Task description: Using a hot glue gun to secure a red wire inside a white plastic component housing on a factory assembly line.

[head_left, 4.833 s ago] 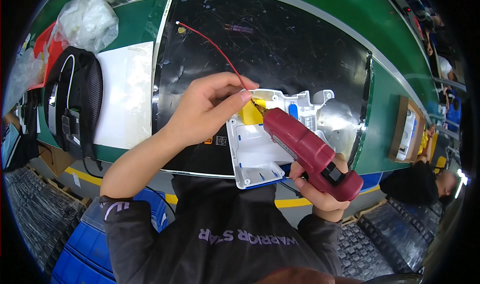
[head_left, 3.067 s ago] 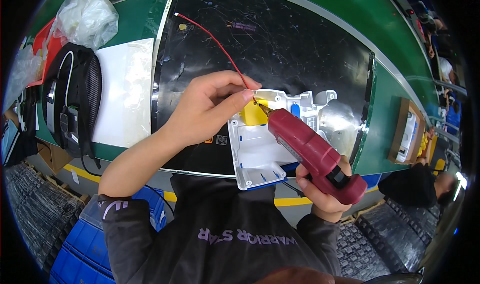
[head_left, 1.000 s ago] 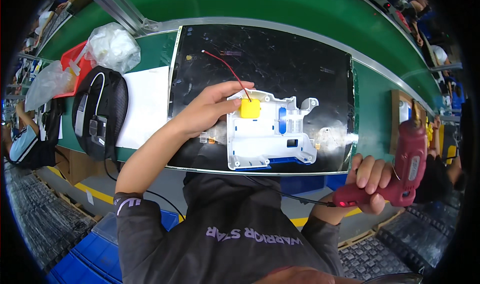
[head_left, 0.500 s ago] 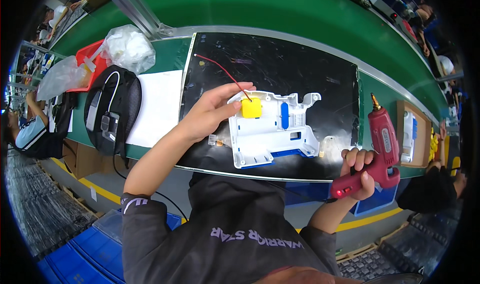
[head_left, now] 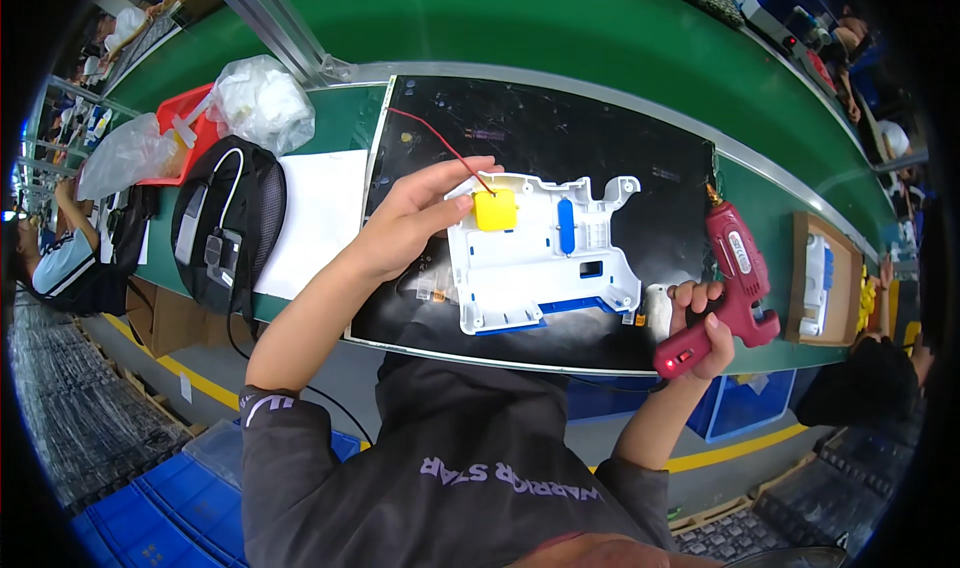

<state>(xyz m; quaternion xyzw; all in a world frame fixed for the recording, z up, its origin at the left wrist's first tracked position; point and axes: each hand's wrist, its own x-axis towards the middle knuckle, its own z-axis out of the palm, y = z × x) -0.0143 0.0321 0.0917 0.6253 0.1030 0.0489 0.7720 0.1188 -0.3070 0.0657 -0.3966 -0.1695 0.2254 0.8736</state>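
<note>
My left hand (head_left: 415, 218) grips the upper left edge of a white plastic housing half (head_left: 510, 278), its thumb beside a square yellow part (head_left: 495, 210). From that yellow part a thin red wire (head_left: 440, 138) runs up and to the left. A blue oval piece (head_left: 567, 226) sits in the middle of the housing, and blue trim shows along its lower edge. To the right, my right hand (head_left: 705, 333) is wrapped round the handle of a dark red hot glue gun (head_left: 738, 268). Its nozzle points up and away from me, apart from the housing.
A black mat (head_left: 430, 98) covers the bench, with small clear packets near the housing. To the left are white paper (head_left: 325, 208), a black bag (head_left: 230, 218), a red bin (head_left: 180, 118) and plastic bags. On the right stands a cardboard box (head_left: 825, 278) holding a white and blue part.
The glue gun has moved left, closer to the housing, and tilted slightly. The housing and my left hand have shifted a little to the left.
</note>
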